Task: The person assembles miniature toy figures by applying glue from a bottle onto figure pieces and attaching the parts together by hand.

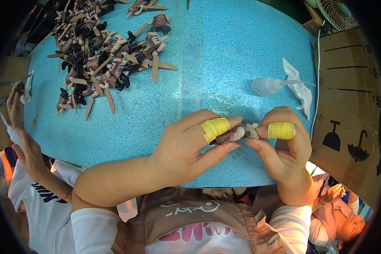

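Above the near edge of the blue table, both my hands meet at a small figurine with a brown body and pale parts. My left hand pinches its brown end between thumb and index finger. At the pale end, my right hand closes thumb and index finger on a small cream-coloured piece, touching the figurine; whether it is joined on cannot be made out. Yellow tape wraps a finger on each hand. Beyond my right hand lies a white squeeze bottle with a thin nozzle, on its side.
A heap of similar figurines with tan blade-like parts covers the far left of the table. White tissue lies by the bottle. Cardboard boxes stand right, beside a green fan. At left, another person's hands hold a bottle.
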Demonstrator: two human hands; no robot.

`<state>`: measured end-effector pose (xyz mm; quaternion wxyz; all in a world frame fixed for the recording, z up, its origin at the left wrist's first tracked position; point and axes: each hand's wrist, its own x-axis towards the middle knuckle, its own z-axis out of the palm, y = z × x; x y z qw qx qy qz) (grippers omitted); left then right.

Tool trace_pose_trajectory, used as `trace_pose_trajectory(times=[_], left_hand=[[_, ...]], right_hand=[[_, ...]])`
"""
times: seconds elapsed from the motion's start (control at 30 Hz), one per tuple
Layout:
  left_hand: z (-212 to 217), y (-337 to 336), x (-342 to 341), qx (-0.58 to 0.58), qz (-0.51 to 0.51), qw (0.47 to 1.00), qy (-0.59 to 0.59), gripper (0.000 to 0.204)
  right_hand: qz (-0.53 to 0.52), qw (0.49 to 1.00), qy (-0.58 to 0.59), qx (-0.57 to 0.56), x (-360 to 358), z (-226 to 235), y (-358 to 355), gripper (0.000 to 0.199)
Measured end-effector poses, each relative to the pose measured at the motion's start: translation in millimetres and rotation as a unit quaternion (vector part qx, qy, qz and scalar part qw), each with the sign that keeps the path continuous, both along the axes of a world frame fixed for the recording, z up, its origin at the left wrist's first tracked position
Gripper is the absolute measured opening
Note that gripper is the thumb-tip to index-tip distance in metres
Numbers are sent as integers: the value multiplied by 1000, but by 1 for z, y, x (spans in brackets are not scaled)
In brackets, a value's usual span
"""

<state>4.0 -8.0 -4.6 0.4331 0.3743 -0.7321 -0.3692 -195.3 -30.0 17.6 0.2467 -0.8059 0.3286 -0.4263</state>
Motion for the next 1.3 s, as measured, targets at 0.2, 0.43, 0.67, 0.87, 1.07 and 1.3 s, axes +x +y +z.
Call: trace_pose_trajectory(times=[0.2,0.43,0.67,0.87,1.07,1.3], left_hand=[[6,-2,4,30,-34,999,-15,35],[3,-6,5,50,-78,995,47,35],[-2,-5,5,98,-116,981,122,33],[0,-8,7,32,-86,993,72,35],[-3,-4,2,-64,-23,997,27,34],[-4,-4,0,-78,-11,997,-1,37]], right_hand=[[-2,995,56,-85,4,5,7,31],[2,982,98,-164,2,3,6,35],[14,995,35,-96,4,-7,9,37],[56,992,-33,107,5,-10,6,27],[47,991,-34,118,10,-12,8,22],[22,995,10,97,12,-10,8,23]])
